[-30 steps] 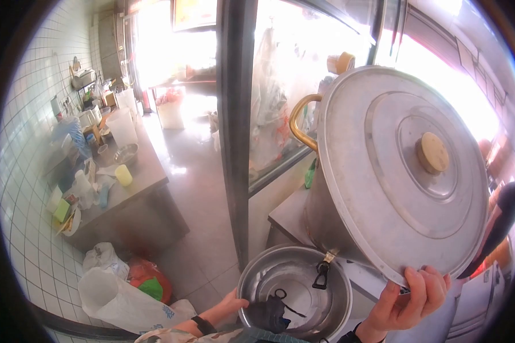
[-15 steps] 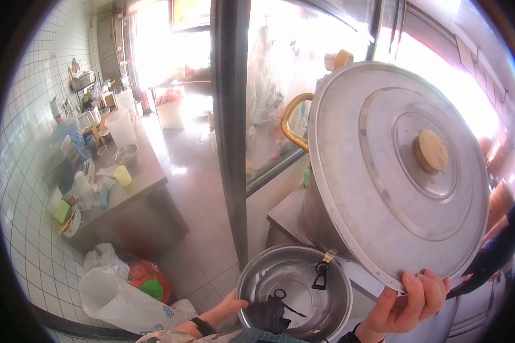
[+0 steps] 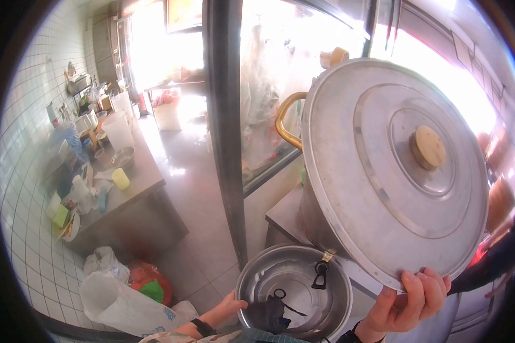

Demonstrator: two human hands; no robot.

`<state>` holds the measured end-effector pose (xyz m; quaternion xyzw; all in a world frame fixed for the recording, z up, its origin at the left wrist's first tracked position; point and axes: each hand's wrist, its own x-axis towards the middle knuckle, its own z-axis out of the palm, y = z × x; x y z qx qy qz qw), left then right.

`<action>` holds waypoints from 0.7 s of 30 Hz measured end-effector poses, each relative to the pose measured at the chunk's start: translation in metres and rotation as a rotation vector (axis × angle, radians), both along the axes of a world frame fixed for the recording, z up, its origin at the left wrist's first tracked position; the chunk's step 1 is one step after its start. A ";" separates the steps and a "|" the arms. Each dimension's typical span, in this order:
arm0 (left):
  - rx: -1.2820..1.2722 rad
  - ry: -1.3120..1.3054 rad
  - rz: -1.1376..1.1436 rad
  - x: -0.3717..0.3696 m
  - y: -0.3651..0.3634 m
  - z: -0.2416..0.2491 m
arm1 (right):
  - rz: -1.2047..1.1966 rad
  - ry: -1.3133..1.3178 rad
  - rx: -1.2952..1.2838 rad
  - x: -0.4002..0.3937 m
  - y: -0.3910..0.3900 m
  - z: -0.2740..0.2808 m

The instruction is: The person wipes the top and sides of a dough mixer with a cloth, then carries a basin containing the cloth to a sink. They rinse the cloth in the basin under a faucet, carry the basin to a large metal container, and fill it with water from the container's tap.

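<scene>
A steel basin (image 3: 340, 308) sits low in front of me, with my left hand (image 3: 233, 306) closed on its left rim. My right hand (image 3: 413, 300) has its fingers curled over the lower edge of a large round metal lid (image 3: 337, 143) with a wooden knob (image 3: 428, 147). The lid covers a big metal pot (image 3: 315, 214), whose brass-coloured handle (image 3: 286, 120) sticks out on the left. A tap with a black lever (image 3: 321, 275) juts from the pot's base over the basin. A dark item with a cord loop (image 3: 266, 314) overlaps the basin in this view.
The pot stands on a counter (image 3: 283, 214) beside a dark-framed glass partition (image 3: 226, 143). To the left is a cluttered worktable (image 3: 137, 194), with plastic bags (image 3: 111, 300) on the floor before it. A person's dark sleeve (image 3: 486, 266) shows behind the lid at right.
The pot and lid appear slightly further left and higher in view. The person's arm behind the lid has shifted. Both my hands keep their places on the basin and lid.
</scene>
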<state>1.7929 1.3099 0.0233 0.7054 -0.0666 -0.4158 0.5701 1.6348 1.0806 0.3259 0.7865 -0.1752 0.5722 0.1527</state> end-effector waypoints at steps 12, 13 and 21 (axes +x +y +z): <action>-0.013 0.020 -0.008 0.000 0.001 0.011 | -0.025 -0.010 0.013 0.001 0.002 -0.002; -0.011 0.021 -0.010 0.000 0.001 0.010 | -0.027 -0.009 0.014 0.001 0.002 -0.002; -0.004 0.052 0.001 0.002 0.001 0.001 | -0.028 -0.016 0.020 0.001 0.001 -0.003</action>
